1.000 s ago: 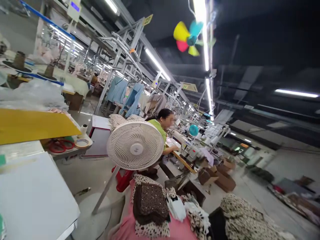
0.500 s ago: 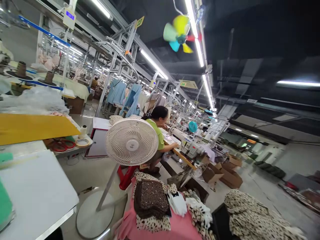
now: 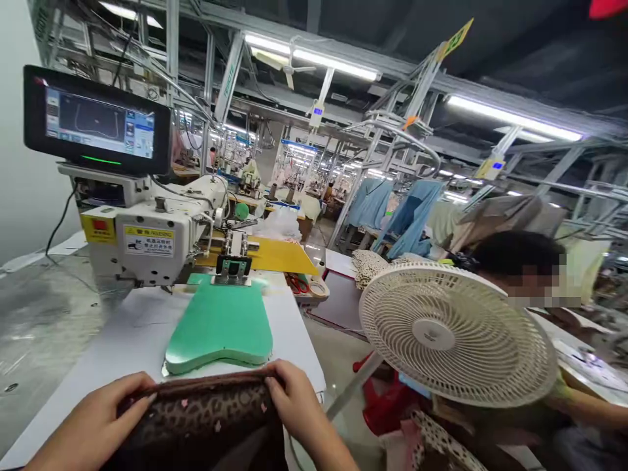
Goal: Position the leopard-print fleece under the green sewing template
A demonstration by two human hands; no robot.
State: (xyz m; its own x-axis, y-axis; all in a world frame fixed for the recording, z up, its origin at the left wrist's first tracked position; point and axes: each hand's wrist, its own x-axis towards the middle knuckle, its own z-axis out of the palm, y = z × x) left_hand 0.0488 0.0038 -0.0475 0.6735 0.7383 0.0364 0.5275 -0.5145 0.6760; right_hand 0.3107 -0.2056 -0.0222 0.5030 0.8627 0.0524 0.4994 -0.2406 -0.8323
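Observation:
A dark brown leopard-print fabric piece [image 3: 210,418] with small pink spots is stretched between both hands at the bottom of the view. My left hand [image 3: 105,415] pinches its upper left edge, thumb on the near side. At its upper right corner, my right hand [image 3: 293,392] grips the same edge, fingers closed. Just beyond the cloth lies a green padded template [image 3: 226,320] on a white sheet [image 3: 132,347]. The template's far end sits under a metal clamp [image 3: 234,261] of the sewing machine [image 3: 147,242]. Folds hide the lower part of the fabric.
A control screen [image 3: 98,121] stands above the machine at left. To the right is a white pedestal fan [image 3: 441,333], with a co-worker [image 3: 515,261] behind it. Red scissors [image 3: 297,283] and a tape roll [image 3: 318,288] lie beyond a yellow panel [image 3: 282,255].
My view has swung left from the fan and garment piles to the sewing machine. Both hands, out of sight before, now show holding the brown leopard-print fabric.

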